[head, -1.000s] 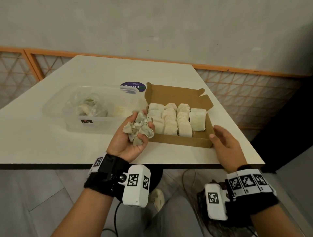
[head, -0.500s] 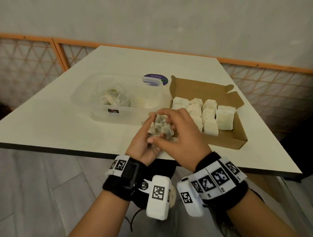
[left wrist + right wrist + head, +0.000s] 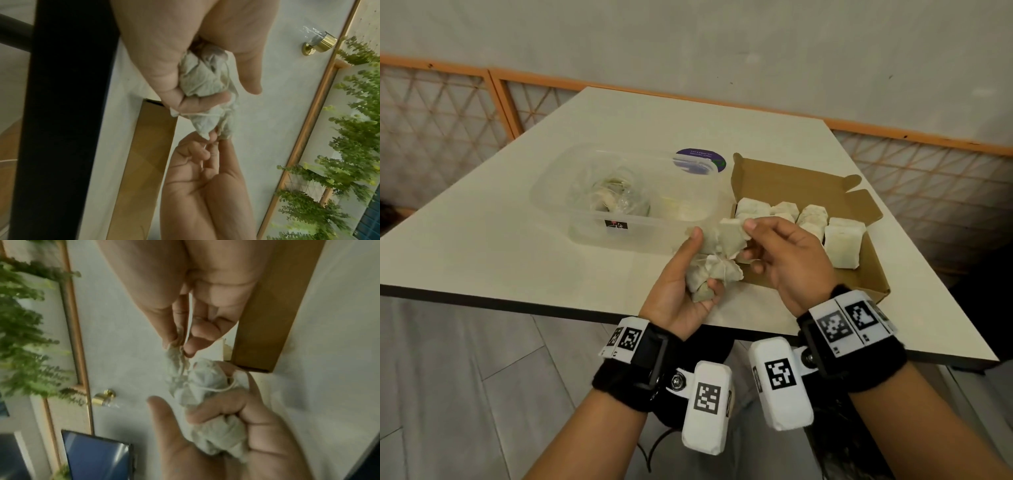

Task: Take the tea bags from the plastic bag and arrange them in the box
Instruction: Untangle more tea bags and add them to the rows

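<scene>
My left hand is held palm up over the table's near edge and grips a crumpled bunch of tea bags with tangled strings. My right hand pinches one tea bag at the top of that bunch between thumb and fingers. The wrist views show the same: the bunch lies in the left palm, and the pinched tea bag sits at the right fingertips. Just right of the hands stands the open brown cardboard box, holding rows of upright tea bags. A crumpled plastic bag lies in a clear tub.
The clear plastic tub stands left of the box, with a round purple sticker behind it. The white table has bare surface at the left and back. An orange-framed lattice railing runs behind the table, and grey floor lies below its near edge.
My right hand left the box's front right corner and came over to the left hand, where it now pinches one tea bag of the bunch. The left hand still holds the bunch.
</scene>
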